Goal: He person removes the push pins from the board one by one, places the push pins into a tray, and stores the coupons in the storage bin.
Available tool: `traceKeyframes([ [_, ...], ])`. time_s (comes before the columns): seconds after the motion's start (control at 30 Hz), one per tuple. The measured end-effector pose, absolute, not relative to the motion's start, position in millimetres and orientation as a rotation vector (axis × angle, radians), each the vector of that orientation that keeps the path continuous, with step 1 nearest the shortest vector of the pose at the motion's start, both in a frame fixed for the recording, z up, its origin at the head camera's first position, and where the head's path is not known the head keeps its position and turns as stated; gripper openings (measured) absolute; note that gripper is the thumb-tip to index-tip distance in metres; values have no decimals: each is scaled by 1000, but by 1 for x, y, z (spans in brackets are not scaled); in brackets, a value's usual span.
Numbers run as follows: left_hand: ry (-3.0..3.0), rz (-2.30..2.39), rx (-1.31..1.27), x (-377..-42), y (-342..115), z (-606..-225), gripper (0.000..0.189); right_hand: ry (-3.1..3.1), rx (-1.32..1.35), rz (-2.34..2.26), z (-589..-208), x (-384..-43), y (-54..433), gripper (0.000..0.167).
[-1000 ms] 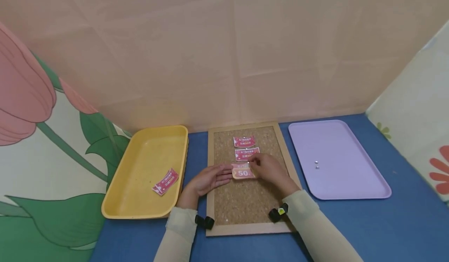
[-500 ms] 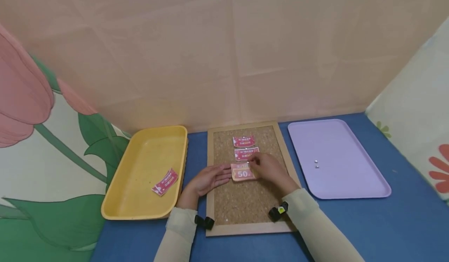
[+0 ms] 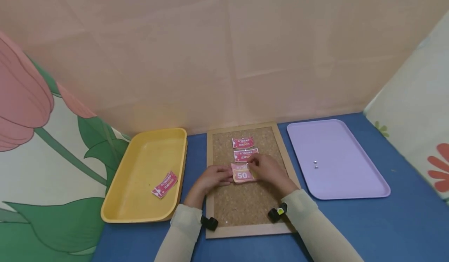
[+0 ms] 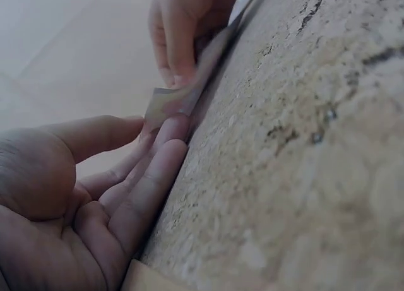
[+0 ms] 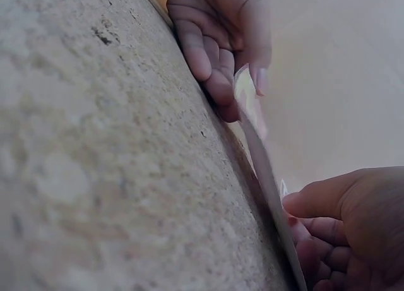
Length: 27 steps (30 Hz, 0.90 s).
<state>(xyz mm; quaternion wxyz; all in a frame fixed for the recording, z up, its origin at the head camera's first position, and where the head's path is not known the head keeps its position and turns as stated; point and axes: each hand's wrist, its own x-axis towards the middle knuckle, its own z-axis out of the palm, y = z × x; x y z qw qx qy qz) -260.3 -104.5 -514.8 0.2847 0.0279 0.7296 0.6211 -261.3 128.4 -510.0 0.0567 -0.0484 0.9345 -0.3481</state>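
A pink coupon (image 3: 241,174) printed with "50" lies against the lower middle of a wood-framed corkboard (image 3: 242,207). My left hand (image 3: 212,178) pinches the coupon's left edge between thumb and fingers; the left wrist view shows this corner curling off the cork. At the top of the coupon, my right hand (image 3: 269,171) pinches a small silver push pin (image 3: 247,163), mostly covered by the fingertips. Whether its point is in the cork cannot be seen. Above it on the board are two more pink coupons, an upper coupon (image 3: 243,142) and a lower coupon (image 3: 242,155), each with a pin at the top.
To the left stands a yellow tray (image 3: 122,199) with a few overlapping coupons (image 3: 165,184) in it. On the right, a lilac tray (image 3: 350,172) holds two silver push pins (image 3: 315,164). Everything rests on a blue tabletop (image 3: 382,231) before a beige backdrop.
My left fingers, straight beside the coupon earlier, have bent and now pinch its left edge. The coupon's left side has tilted slightly downward. My right hand stays in place.
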Motion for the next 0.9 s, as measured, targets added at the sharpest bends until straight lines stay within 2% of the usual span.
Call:
traceKeyframes([
  [0.5,1954,1658,82,-261,-105,-516,30,2861,-120,-1077,-518,-263,127,18],
  [0.9,1952,1672,74,-260,-104,-512,29,2922,-210,-1039,-518,-267,128,13],
])
